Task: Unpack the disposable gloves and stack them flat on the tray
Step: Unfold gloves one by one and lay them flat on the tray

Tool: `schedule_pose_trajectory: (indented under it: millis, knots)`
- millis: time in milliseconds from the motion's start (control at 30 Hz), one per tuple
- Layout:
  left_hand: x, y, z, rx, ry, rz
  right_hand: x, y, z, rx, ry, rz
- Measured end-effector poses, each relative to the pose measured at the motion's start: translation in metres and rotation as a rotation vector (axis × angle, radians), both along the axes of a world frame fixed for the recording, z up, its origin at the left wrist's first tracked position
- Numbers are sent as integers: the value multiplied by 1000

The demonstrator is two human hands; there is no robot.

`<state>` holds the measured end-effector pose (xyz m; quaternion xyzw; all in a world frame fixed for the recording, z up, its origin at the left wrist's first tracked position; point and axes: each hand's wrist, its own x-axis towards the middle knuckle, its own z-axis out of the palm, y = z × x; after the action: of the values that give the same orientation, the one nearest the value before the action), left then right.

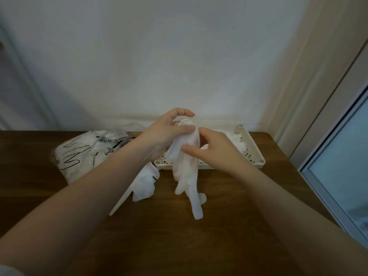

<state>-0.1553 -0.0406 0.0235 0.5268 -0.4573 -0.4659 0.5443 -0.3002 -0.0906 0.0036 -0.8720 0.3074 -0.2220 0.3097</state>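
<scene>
Both hands (159, 136) (215, 150) pinching limp glove (187, 176), seemingly above tray (256, 154)

Glove (187, 172): translucent white. Tray (256, 150): cream — small black slot marks in rows along its base. Package (83, 154): clear white plastic with black line drawing. Table (199, 226): dark brown wood grain. Wall (179, 56): off-white.

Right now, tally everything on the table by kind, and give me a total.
Glove held up in both hands: 1
Loose gloves lying beside the tray: 1 clump, number unclear
Gloves already in the tray: 1 pile, number unclear
Printed plastic glove packet: 1
Cream perforated tray: 1
Flat white strip under the left forearm: 1
Total: 6 items or piles
</scene>
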Motion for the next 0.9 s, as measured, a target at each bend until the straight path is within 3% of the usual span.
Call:
schedule_pose_trajectory:
  millis: [133, 333, 433, 500, 567, 633, 800, 900]
  knots:
    - [2, 1, 4, -44, -108, -15, 7, -17, -3, -5, 87, -52]
    - [18, -2, 3, 3, -70, -14, -30, -48, 0, 329, 259, 46]
    - [29, -10, 0, 72, -105, 4, -47, -61, 5, 607, 143, 52]
    - [37, -14, -3, 120, -258, 16, -56, -68, 6, 755, 30, 38]
    - [40, -16, -7, 120, -350, 46, -59, -73, 3, 718, -58, 0]
    - [40, -17, -12, 81, -310, 80, -58, -77, -3, 672, -160, -35]
    - [29, -28, -18, -72, -195, 158, -49, -85, -12, 854, -422, -73]
    - [24, -43, -24, -92, -165, 321, -47, -97, -19, 610, -347, -300]
